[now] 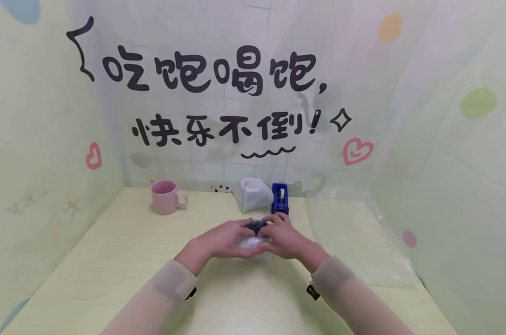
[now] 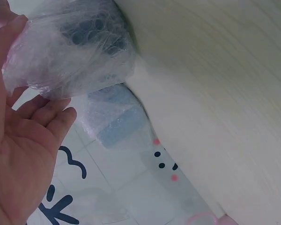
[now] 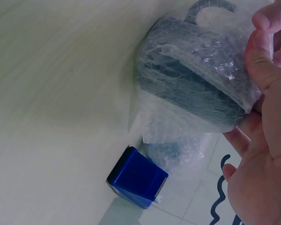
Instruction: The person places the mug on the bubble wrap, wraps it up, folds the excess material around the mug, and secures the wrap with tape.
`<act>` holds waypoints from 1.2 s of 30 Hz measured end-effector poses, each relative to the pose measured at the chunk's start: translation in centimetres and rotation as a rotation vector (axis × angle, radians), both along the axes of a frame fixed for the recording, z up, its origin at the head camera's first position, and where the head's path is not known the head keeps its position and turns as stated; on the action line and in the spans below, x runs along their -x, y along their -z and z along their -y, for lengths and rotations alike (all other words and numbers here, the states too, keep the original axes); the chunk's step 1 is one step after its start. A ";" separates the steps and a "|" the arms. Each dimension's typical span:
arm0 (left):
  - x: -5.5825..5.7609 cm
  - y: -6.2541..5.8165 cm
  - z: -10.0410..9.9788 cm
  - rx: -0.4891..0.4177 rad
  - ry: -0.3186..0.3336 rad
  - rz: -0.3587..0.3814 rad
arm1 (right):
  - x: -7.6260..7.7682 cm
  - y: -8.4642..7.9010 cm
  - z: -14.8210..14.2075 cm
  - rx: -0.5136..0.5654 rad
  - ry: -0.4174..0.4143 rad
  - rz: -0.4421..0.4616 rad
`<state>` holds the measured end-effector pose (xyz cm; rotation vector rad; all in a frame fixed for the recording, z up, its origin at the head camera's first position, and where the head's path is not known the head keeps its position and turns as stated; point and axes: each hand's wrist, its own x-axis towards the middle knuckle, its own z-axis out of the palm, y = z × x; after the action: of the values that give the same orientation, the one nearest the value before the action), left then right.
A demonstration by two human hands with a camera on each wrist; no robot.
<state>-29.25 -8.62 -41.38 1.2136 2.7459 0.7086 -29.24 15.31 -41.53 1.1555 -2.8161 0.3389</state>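
A dark mug in bubble wrap (image 3: 192, 75) sits between my two hands, near the middle of the table. Its curved handle shows through the film in the right wrist view. From the left, my left hand (image 1: 228, 238) holds the bundle, thumb on the wrap and fingers against its far side. My right hand (image 1: 284, 237) grips the opposite side, its thumb pressing the loose film. In the head view the dark top shows between the fingertips, with crinkled clear wrap below it. Part of the bundle is hidden behind the fingers.
Just beyond the hands stand another wrapped bundle (image 1: 255, 194) and a blue tape dispenser (image 1: 280, 197). A pink mug (image 1: 163, 197) is at the back left. Sheets of bubble wrap (image 1: 357, 237) lie along the right side. Printed walls enclose the table's back and sides.
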 end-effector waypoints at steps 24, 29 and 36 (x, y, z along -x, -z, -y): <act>1.5 0.5 1.4 -0.041 -0.055 0.180 | -0.1 1.2 0.3 0.160 0.128 0.203; 1.5 0.6 1.3 -0.057 -0.036 0.166 | -0.3 1.1 0.2 0.172 0.127 0.210; 1.7 0.9 1.6 -0.069 0.009 0.132 | 0.2 1.2 0.0 0.156 0.094 0.196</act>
<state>-30.96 -10.24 -42.29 1.1465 2.6278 0.8568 -29.42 15.27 -42.73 1.0057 -2.9308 0.6859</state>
